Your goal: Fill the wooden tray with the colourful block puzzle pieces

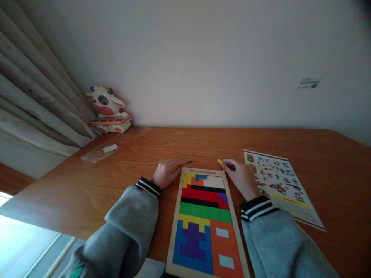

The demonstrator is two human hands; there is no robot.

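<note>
A wooden puzzle board lies on the table in front of me, largely filled with red, black, green, yellow, blue, purple and orange block pieces. White bare spots show near its top right and within the orange area. Beside the board's upper left corner, my left hand pinches a thin dark puzzle piece. At the upper right corner, my right hand is closed on a small yellow puzzle piece, held just beyond the board's edge. The exact shapes of both held pieces are hard to make out.
A printed pattern sheet lies right of the board, partly behind my right wrist. Clear plastic wrapping rests at the left. A cow-shaped toy keyboard stands against the wall beside the curtain. The wooden table carries all this.
</note>
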